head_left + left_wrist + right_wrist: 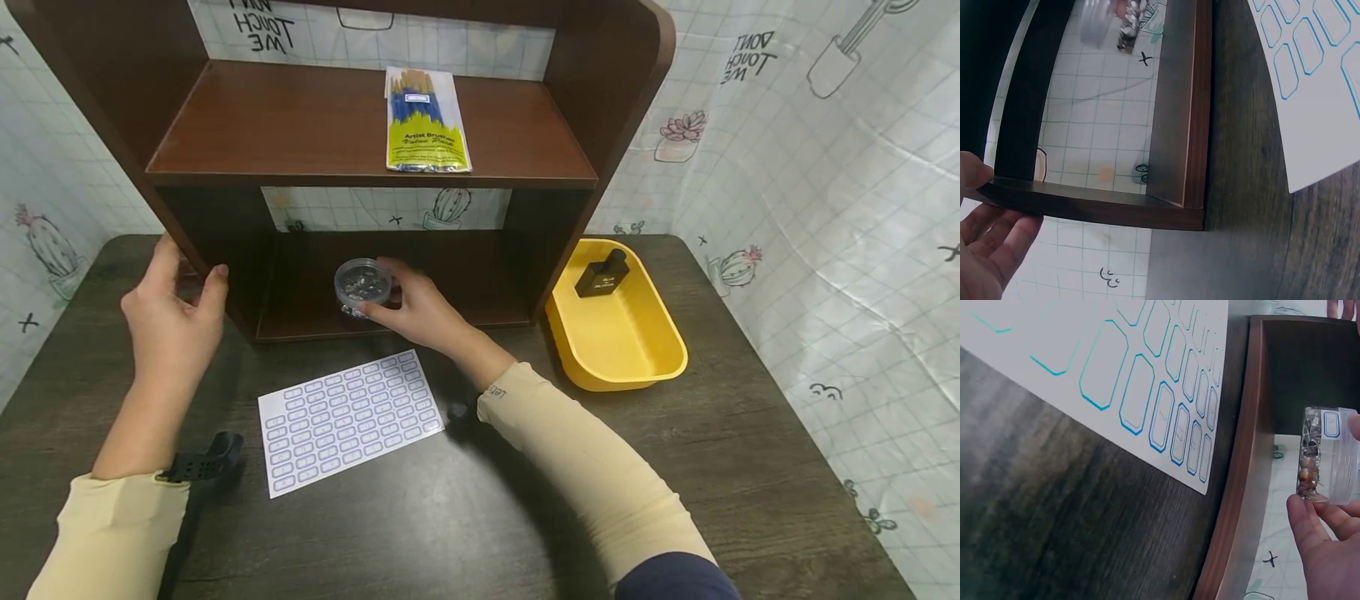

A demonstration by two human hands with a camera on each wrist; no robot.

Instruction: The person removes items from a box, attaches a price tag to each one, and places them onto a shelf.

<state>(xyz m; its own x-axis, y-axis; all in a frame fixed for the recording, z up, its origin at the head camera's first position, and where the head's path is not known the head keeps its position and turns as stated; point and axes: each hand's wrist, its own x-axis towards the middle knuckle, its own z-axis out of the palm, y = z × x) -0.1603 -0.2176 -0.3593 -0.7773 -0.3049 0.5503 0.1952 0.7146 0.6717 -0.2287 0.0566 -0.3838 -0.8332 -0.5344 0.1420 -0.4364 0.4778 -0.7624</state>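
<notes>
My right hand [423, 310] grips a small clear plastic jar [363, 282] by its side, in the lower compartment of a dark brown wooden shelf [375, 180]. Small dark and shiny brown bits fill part of the jar, and the right wrist view shows a blue-bordered label [1331, 424] on its wall. With thumb and fingers on either side, my left hand [176, 312] holds the shelf's left side panel [1091, 209]. A white sheet of blue-bordered label stickers [348, 421] lies on the table in front of the shelf.
On the upper board lies a packet of artist brushes [427, 125]. To the shelf's right stands a yellow tray [630, 333] with a black bottle [602, 273] inside. The dark wooden table [465, 533] meets a patterned white sheet [825, 275] behind and to the right.
</notes>
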